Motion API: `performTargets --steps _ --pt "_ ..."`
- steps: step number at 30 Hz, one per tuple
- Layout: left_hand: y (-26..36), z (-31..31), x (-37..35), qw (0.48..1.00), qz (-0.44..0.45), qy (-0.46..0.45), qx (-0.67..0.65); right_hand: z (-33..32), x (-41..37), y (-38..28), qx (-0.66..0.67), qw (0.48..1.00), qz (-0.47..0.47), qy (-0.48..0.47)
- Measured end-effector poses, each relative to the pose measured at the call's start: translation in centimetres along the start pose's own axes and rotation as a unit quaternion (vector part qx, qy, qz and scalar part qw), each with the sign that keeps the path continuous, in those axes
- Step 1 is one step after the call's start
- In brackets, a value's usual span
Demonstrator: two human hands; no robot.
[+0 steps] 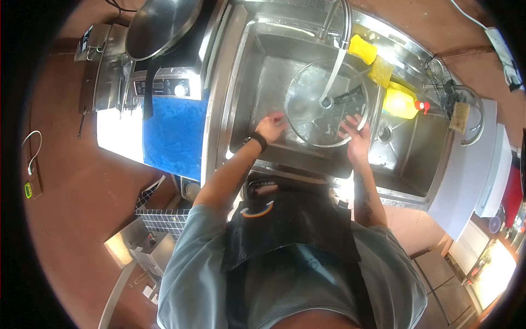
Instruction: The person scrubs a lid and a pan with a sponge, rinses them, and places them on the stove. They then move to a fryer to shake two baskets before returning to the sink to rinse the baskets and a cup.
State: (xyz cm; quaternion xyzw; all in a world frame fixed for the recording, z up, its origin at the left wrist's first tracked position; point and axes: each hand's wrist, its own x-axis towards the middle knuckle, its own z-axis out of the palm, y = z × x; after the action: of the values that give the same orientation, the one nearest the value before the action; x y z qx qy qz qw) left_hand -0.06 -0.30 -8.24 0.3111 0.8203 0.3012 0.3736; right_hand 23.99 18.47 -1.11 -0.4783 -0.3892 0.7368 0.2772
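A large round clear glass lid (307,82) with a pale rim is tilted in the left basin of the sink (257,82). Water from the tap (347,24) runs down onto its middle. My right hand (356,137) grips the lower right rim, fingers spread against the glass and thumb at the edge. At the left rim is my left hand (271,127), its fingers bent together with the tips right at the edge. A dark wristband (258,141) circles my left wrist.
Along the right of the left basin are a yellow sponge (362,49), a scouring pad (381,72) and a yellow bottle (400,102) with a red cap. A frying pan (161,27) sits on the cooktop at left, beside a blue cloth (172,131).
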Motion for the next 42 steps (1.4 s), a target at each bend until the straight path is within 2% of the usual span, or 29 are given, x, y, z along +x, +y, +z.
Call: performTargets --steps 1,3,4,5,6,7,8,9,10,12,13,14,16,18,20,21,23,24,26,28,30,31,33,35,36,38,40,42 --pt "-0.2 0.3 0.3 1.000 0.000 0.000 -0.002 -0.2 0.1 0.0 0.014 1.000 -0.015 0.005" --pt "-0.8 1.1 1.2 0.996 -0.075 0.011 -0.045 0.2 0.1 -0.8 0.037 0.999 -0.005 0.006" --pt "-1.0 1.6 1.8 0.996 -0.075 0.011 -0.046 0.4 0.1 -1.0 0.063 0.998 0.007 0.009" --pt "-1.0 2.2 2.3 0.972 -0.126 0.021 -0.197 -0.3 0.8 0.0 0.063 0.998 0.008 0.009" --pt "-0.9 2.5 2.7 0.923 -0.173 0.030 -0.343 -1.5 2.1 1.9 0.108 0.994 0.001 -0.036" --pt "-0.6 2.1 2.8 0.923 -0.171 0.028 -0.342 -2.3 2.9 2.9 0.152 0.985 -0.008 -0.080" --pt "-0.1 1.3 2.6 0.891 -0.137 0.037 -0.432 -0.7 2.1 1.4 0.180 0.980 0.051 -0.071" --pt "0.7 0.2 2.4 0.849 -0.099 0.046 -0.517 -0.2 2.1 1.7 0.209 0.973 0.061 -0.078" --pt "1.5 -0.9 2.3 0.851 -0.097 0.046 -0.515 0.2 2.4 2.0 0.238 0.965 0.070 -0.086" --pt "2.9 -2.7 1.3 0.817 -0.017 0.035 -0.575 0.5 3.3 3.2 0.243 0.963 0.092 -0.069" --pt "2.9 -3.3 1.2 0.857 0.010 0.038 -0.514 0.7 3.9 4.0 0.246 0.961 0.114 -0.051" --pt "4.6 -4.2 0.2 0.858 0.008 0.036 -0.512 0.6 4.4 5.0 0.248 0.960 0.116 -0.049" --pt "9.4 -6.3 -2.1 0.858 -0.042 0.024 -0.512 0.3 5.9 7.2 0.212 0.957 0.196 -0.009" --pt "9.0 -6.0 -2.0 0.867 -0.026 0.045 -0.496 0.3 6.5 8.7 0.204 0.954 0.218 -0.036" --pt "8.4 -6.3 -1.9 0.905 -0.070 0.055 -0.415 0.1 6.6 9.0 0.129 0.956 0.262 -0.038" --pt "8.1 -6.6 -1.8 0.905 -0.071 0.055 -0.415 -0.1 6.4 8.6 0.128 0.956 0.263 -0.037" --pt "7.2 -7.4 -1.7 0.887 -0.139 0.052 -0.438 -0.7 5.3 7.0 0.185 0.944 0.240 -0.130" --pt "6.4 -7.5 -1.4 0.886 -0.139 0.052 -0.439 -0.6 4.8 5.9 0.184 0.945 0.239 -0.129" --pt "3.7 -6.7 -0.8 0.847 -0.182 0.021 -0.498 -0.6 3.3 3.8 0.073 0.967 0.216 -0.110" --pt "2.6 -5.8 -0.5 0.840 -0.200 0.006 -0.505 -0.2 1.6 1.5 0.040 0.975 0.193 -0.104" --pt "2.0 -5.1 -0.5 0.809 -0.226 -0.040 -0.542 0.1 0.4 -0.3 0.007 0.980 0.170 -0.101" --pt "1.1 -4.4 -0.2 0.809 -0.225 -0.041 -0.542 0.2 0.0 -1.0 -0.035 0.986 0.139 -0.088" --pt "-0.5 -2.9 0.6 0.820 -0.233 -0.127 -0.507 0.4 -1.1 -2.4 -0.078 0.989 0.106 -0.074" --pt "-0.1 -1.7 0.7 0.828 -0.238 -0.130 -0.491 0.9 -2.2 -3.4 -0.106 0.992 0.045 -0.048" --pt "0.4 -1.3 0.6 0.834 -0.245 -0.133 -0.475 0.7 -2.3 -3.2 -0.107 0.992 0.044 -0.049" --pt "1.0 -0.8 0.7 0.829 -0.246 -0.127 -0.485 -0.5 -2.0 -2.5 -0.071 0.996 0.003 -0.058" --pt "1.4 -0.8 0.8 0.833 -0.168 -0.049 -0.526 -1.5 -0.8 -1.4 -0.056 0.997 -0.011 -0.050" --pt "2.8 -2.7 0.5 0.818 -0.151 -0.051 -0.553 -1.4 0.2 -0.7 0.015 0.997 0.043 -0.062"
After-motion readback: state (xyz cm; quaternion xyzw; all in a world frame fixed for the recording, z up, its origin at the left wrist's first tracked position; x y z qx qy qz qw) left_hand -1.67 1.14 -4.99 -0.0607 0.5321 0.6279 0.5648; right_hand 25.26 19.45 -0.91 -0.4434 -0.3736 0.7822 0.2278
